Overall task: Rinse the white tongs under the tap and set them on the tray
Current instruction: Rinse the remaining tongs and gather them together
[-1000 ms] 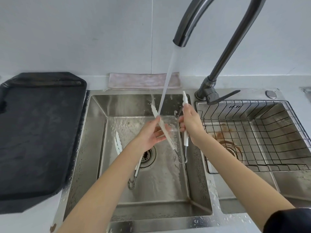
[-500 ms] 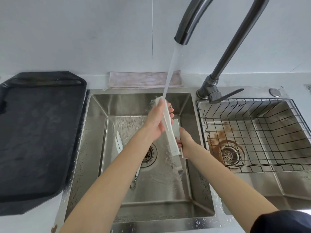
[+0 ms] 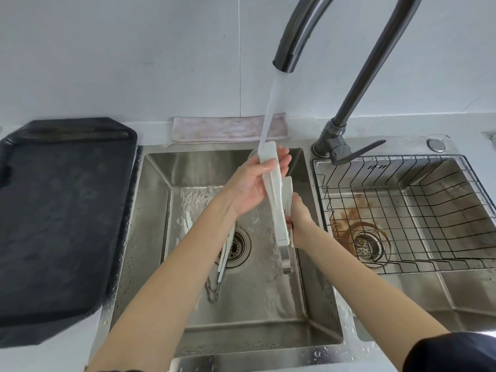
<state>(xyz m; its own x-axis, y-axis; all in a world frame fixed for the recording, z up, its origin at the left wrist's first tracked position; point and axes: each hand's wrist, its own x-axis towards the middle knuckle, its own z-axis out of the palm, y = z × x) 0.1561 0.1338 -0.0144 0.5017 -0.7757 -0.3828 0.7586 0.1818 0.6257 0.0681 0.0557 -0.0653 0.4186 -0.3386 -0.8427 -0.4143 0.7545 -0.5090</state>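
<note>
White tongs (image 3: 276,200) stand nearly upright over the left sink basin, tips up under the running water from the dark tap (image 3: 288,49). My left hand (image 3: 252,183) wraps the upper part of one arm, thumb on its front. My right hand (image 3: 299,218) grips the lower part from the right. The metal hinge end hangs below my hands. A second pair of white tongs (image 3: 225,253) lies on the basin floor over the drain, partly hidden by my left forearm. The black tray (image 3: 59,210) sits on the counter to the left.
The left basin (image 3: 150,237) is wet. The right basin holds a black wire rack (image 3: 402,210) and a rust-stained drain. A folded pinkish cloth (image 3: 228,128) lies behind the sink. The tap lever (image 3: 359,153) points right.
The tongs' arms, spread apart a second ago, are now pressed together. My left hand rose to the tongs' top under the stream, and my right hand dropped to their lower part.
</note>
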